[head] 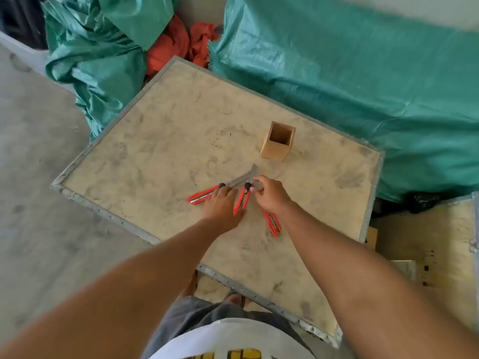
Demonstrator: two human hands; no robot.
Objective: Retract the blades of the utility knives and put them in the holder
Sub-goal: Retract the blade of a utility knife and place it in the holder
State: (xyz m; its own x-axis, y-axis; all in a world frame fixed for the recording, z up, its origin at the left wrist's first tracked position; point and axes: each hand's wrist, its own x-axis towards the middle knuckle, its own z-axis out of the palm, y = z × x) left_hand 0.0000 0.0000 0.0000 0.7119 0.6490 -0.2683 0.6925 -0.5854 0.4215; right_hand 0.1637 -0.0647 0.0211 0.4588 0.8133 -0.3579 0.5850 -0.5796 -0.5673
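Three red utility knives are laid on a stained, scuffed plywood surface (pixel 181 130) that is framed by a grey metal edging studded with rivets. The left knife (pixel 201 196) is angled outward with its long grey blade (pixel 238 180) fully extended; the middle knife (pixel 241 199) points away from the person, its blade (pixel 253 172) also out and meeting the first blade near the tips. The third knife (pixel 272 224) lies partly hidden under the right forearm, so its blade cannot be made out.

The left hand (pixel 223 207) is pressed flat on the surface between the left and middle knives, fingers spread and touching both red handles, gripping nothing. The right hand (pixel 272 196) is curled beside the black slider knob (pixel 247 186) of the middle knife, fingertips pinched close to it; whether it is actually clamped cannot be told.

A small square wooden holder (pixel 277 141), open-topped and empty, stands upright beyond the blades, apart from them, with bare plywood all round it.

The surface is bordered behind and to the right by crinkled green tarpaulin (pixel 350 86), with crumpled orange cloth (pixel 181 45) at the far corner. Grey concrete floor (pixel 31 151) is seen on the left, and a second plywood crate (pixel 427 234) on the right.
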